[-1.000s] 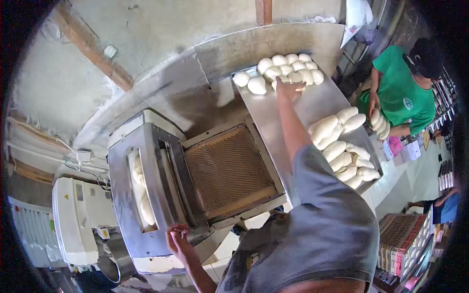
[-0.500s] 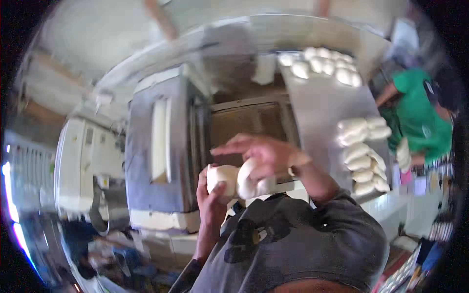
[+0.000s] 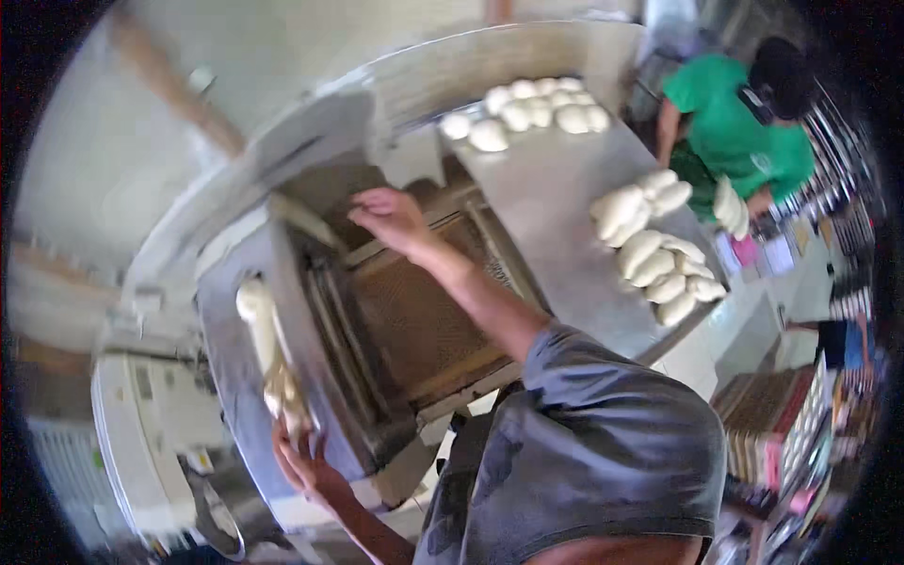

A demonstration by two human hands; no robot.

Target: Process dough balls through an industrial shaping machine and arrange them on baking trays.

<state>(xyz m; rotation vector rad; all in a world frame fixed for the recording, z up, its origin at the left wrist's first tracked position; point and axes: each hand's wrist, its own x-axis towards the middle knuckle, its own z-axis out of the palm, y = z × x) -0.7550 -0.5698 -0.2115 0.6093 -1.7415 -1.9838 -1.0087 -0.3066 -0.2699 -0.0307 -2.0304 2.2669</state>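
A pale, smooth length of dough lies in the slot on top of a metal-cased roller machine. Its near end is a twisted lump. My left hand is at that end, fingers spread and touching or nearly touching the dough. My right hand is stretched out over the far part of the machine's brown recessed tray. Its fingers are extended and somewhat blurred, and I see nothing in them.
On the right, a metal table bears shaped dough pieces near its right edge and rounder ones at its far end. Beyond it, a person in a green shirt has dough pieces at one arm. A white machine stands left.
The two dough pieces from my hands are now at the machine's slot. My left hand has moved left, my right hand up and left. The view has turned.
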